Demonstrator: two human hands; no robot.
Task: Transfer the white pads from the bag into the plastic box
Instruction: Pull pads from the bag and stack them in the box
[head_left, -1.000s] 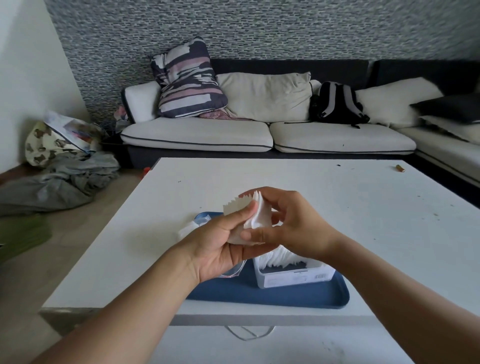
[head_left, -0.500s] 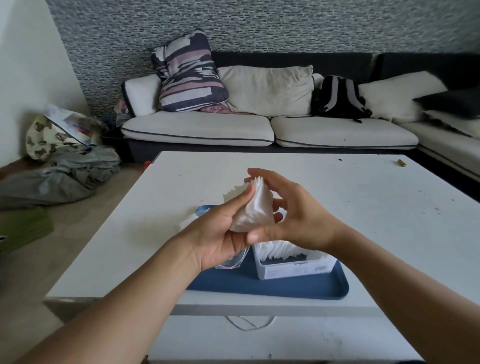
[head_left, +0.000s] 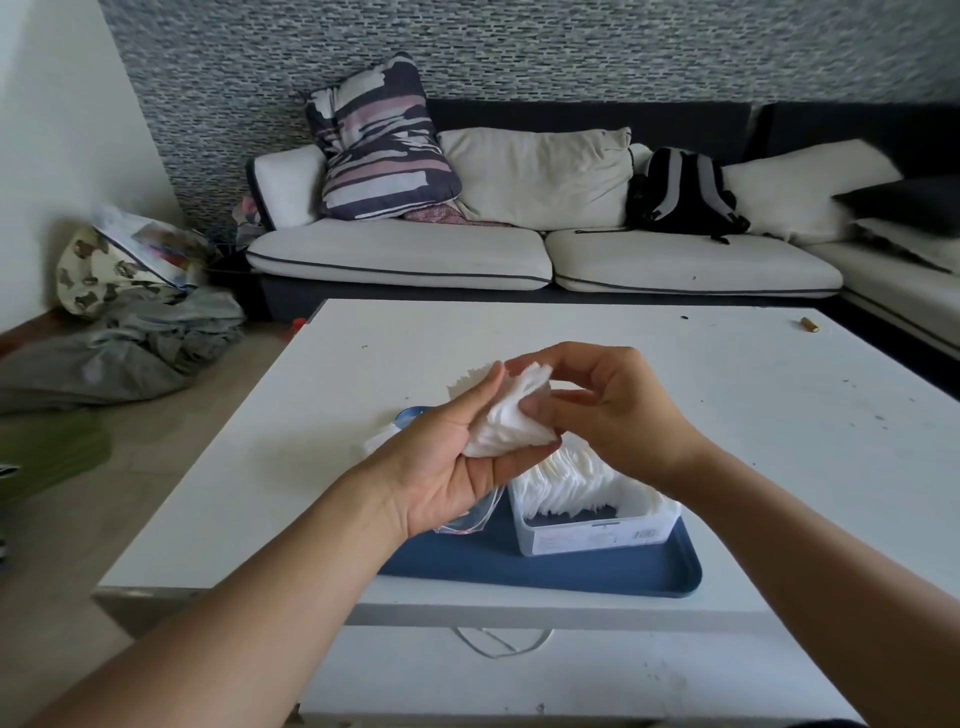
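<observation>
A stack of white pads (head_left: 506, 418) is held above the table between both hands. My left hand (head_left: 447, 462) cradles the stack from below and the left, thumb along its side. My right hand (head_left: 608, 410) pinches the stack's right end with curled fingers. Below them a clear plastic box (head_left: 592, 530), holding several white pads (head_left: 576, 480), stands on a blue tray (head_left: 545, 571). The clear plastic bag (head_left: 470, 519) hangs under my left hand, mostly hidden by it.
The tray sits near the front edge of a white table (head_left: 779, 415). A small brown item (head_left: 809, 325) lies at the table's far right. A sofa (head_left: 545, 260) with cushions and a black backpack (head_left: 680, 192) stands behind. Clothes and bags (head_left: 130, 322) lie on the floor at left.
Both hands have kept hold of the pad stack, and the right fingers have shifted along its right end. The stack now looks more bunched.
</observation>
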